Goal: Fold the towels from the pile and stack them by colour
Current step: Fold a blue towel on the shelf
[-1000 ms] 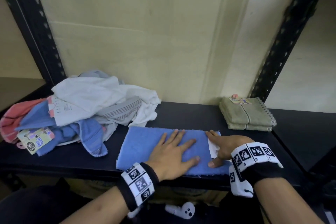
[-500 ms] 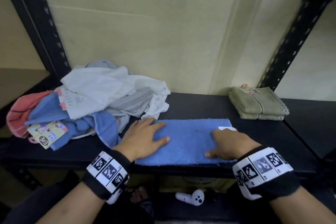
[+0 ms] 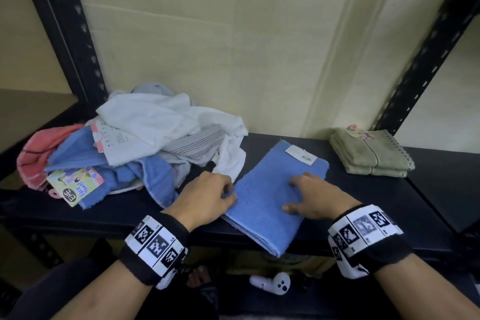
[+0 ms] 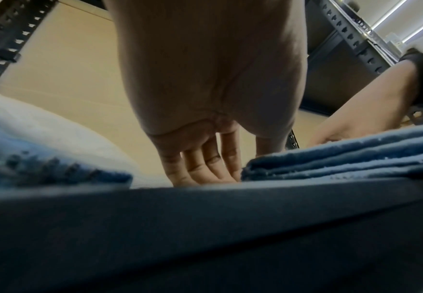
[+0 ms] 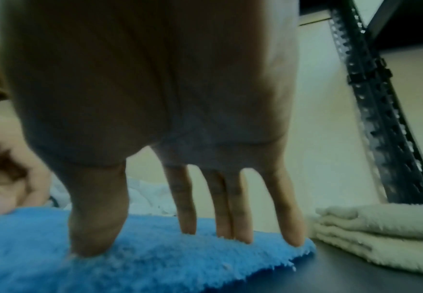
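- Head view: we have the folded blue towel (image 3: 270,195) lying at an angle on the black shelf (image 3: 428,197), its near corner past the front edge, between the unsorted towel pile (image 3: 145,148) and the folded olive-green towels (image 3: 368,154).
- Left hand (image 3: 205,196): fingers curl down at the towel's left edge, thumb on its top face. The left wrist view shows the fingertips (image 4: 205,172) against the layered edge; we judge this a light pinch, not a firm grip.
- Right hand (image 3: 315,197): fingers are spread and nearly straight, tips (image 5: 240,234) pressing the top face. It holds nothing.
- Handling: we judge the terry cloth to be soft, light and limp, with a grippy nap. It will not slip, but the stacked layers can slide apart or fan open when lifted.
- Where to take hold: we would take both short ends, or slide one flat hand under and keep one flat on top, so that all layers move together. Avoid lifting by the white care label (image 3: 301,154) or by a single top layer.
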